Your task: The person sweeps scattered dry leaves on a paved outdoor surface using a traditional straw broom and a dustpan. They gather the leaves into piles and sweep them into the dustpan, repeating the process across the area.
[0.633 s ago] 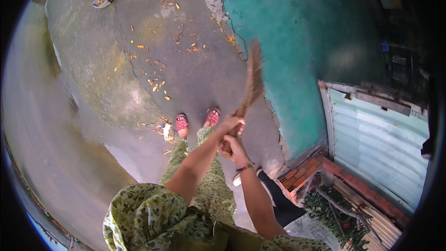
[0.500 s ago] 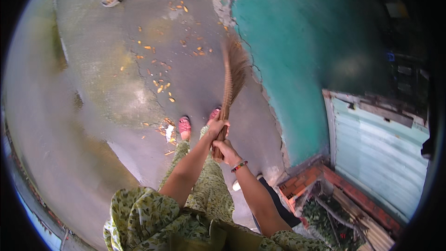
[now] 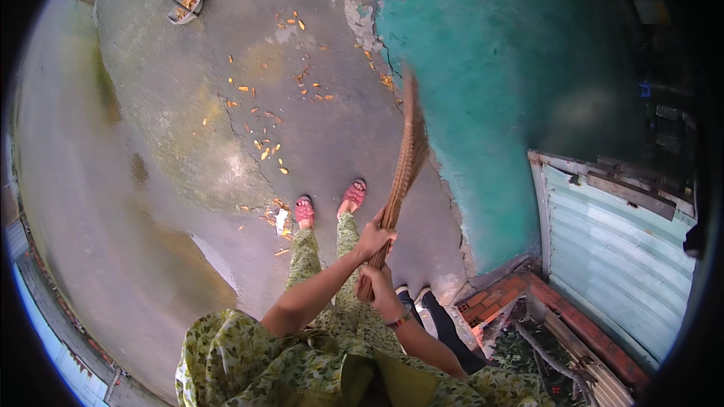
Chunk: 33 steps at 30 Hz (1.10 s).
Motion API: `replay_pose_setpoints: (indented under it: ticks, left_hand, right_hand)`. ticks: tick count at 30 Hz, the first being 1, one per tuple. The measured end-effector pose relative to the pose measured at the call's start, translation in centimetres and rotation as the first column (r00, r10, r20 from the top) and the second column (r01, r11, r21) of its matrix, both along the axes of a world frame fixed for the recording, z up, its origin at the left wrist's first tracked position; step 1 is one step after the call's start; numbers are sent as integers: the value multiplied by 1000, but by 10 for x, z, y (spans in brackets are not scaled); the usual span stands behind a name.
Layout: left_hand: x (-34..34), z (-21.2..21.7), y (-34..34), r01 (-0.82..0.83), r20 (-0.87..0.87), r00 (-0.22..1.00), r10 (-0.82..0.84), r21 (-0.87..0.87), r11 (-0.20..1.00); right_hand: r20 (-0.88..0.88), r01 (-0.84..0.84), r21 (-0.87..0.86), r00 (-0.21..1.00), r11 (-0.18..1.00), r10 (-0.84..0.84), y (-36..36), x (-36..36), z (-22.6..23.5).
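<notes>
A long brown straw broom (image 3: pixel 407 151) slants up and to the right from my hands. Its bristle end, blurred at the tip, reaches the border between grey concrete and green-painted floor. My left hand (image 3: pixel 375 240) is closed around the handle, partway along it. Below that, my right hand (image 3: pixel 381 289) grips the handle close to its end, a beaded bracelet on the wrist. Yellow-brown dry leaves (image 3: pixel 265 149) lie scattered on the concrete left of the broom, and several more (image 3: pixel 387 81) sit along the cracked border near its tip.
A long-handled dustpan (image 3: pixel 185 13) holding leaves stands at the far left. Leaves and a white scrap (image 3: pixel 282 221) lie beside my pink sandals (image 3: pixel 305 209). Another person's dark-trousered legs (image 3: pixel 445 324) are at lower right, near bricks (image 3: pixel 489 302), a plant and a corrugated metal panel (image 3: pixel 611 241).
The broom has swung to the right, its bristles moving from the concrete toward the green floor. Both hands have shifted right and lower, still holding it. The other person's second foot now shows.
</notes>
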<state>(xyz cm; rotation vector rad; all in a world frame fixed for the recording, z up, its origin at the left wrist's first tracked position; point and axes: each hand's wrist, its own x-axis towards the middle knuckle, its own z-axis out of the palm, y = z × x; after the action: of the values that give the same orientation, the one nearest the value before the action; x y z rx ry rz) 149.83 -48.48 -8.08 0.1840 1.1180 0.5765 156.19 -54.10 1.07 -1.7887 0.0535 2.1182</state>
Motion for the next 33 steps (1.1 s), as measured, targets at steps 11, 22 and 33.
replay_pose_setpoints:
  ticks: [11,22,33]
  left_hand:
    - [-18,-9,12,-335,-460,806,372,163,928]
    - [-88,52,19,308,185,941,-283,-122,943]
    - [-274,-96,180,322,316,914,-254,-185,928]
  right_hand:
    - [-274,-292,-28,922,956,274,48,23,-15]
    - [-345,556,-363,665,748,-662,12,-96,54]
    - [-417,422,-208,778,883,-470,179,-282,-94]
